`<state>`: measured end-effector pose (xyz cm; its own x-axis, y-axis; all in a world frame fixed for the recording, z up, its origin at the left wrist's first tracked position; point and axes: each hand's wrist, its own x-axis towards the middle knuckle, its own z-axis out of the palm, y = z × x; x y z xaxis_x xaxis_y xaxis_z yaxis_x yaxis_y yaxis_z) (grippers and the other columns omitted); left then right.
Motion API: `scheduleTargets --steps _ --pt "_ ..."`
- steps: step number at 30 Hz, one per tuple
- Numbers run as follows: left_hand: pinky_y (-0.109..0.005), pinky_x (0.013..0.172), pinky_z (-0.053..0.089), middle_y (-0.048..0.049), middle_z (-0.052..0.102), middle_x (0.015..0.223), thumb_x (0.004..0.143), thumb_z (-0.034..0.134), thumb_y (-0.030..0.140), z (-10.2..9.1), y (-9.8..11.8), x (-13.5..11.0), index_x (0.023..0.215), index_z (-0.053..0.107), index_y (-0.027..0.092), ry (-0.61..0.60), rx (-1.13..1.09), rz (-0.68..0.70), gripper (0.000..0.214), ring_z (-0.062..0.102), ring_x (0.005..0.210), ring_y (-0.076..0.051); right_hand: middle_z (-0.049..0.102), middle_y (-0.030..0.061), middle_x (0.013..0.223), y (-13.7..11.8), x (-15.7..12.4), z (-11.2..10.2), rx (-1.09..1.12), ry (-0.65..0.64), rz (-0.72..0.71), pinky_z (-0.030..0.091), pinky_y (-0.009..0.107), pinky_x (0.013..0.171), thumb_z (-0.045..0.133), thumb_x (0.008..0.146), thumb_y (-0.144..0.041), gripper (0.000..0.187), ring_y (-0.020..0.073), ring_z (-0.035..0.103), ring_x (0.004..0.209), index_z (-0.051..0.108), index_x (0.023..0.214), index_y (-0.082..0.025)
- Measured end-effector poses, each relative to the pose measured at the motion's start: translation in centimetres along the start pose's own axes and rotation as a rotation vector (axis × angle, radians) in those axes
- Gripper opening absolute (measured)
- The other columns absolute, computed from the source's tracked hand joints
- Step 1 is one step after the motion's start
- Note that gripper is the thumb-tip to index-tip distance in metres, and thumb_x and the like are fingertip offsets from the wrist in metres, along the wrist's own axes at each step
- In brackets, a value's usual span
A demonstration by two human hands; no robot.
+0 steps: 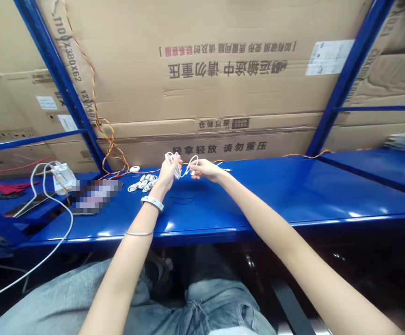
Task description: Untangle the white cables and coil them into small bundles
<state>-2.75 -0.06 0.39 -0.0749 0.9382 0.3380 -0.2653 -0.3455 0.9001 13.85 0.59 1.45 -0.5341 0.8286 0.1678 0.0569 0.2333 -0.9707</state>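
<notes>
Lap: blue jeans (pixel 209 298) sit closest, just under the table edge.
Left wrist: a white wristband (pixel 152 203) and a thin bracelet (pixel 139 233) ride up the arm.
Left hand (pixel 169 174): it's closed around a bunched stretch of the cable, fingers curled, lifted off the table.
Right hand (pixel 205 168): it's reaching in from the right, fingertips pinching the same cable.
White cable (pixel 191 170): up in the air between the two hands, looping loosely.
Handling: very light, soft and floppy; it'll tangle easily, so a loop or the firm plug end looks like the best hold.
Table (pixel 258 195): glossy blue metal, with more bundled white cables (pixel 143 183) lying just left of the hands.
Far side: a twisted orange-yellow wire (pixel 110 149) runs along the back, in front of a big cardboard box (pixel 202 93).
</notes>
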Motion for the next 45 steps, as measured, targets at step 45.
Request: scheduleTargets --steps 45 --pt "-0.024 0.047 0.034 0.0009 0.045 0.049 0.079 0.063 0.045 -0.3 0.2 -1.8 0.057 0.05 0.017 -0.574 0.667 -0.137 0.039 0.042 0.046 -0.009 0.059 0.0028 0.083 -1.4 -0.9 -0.2 -0.616 -0.005 -0.142 0.038 0.022 0.06 0.041 0.093 -0.058 0.046 0.0105 0.05 0.067 0.058 0.085 -0.016"
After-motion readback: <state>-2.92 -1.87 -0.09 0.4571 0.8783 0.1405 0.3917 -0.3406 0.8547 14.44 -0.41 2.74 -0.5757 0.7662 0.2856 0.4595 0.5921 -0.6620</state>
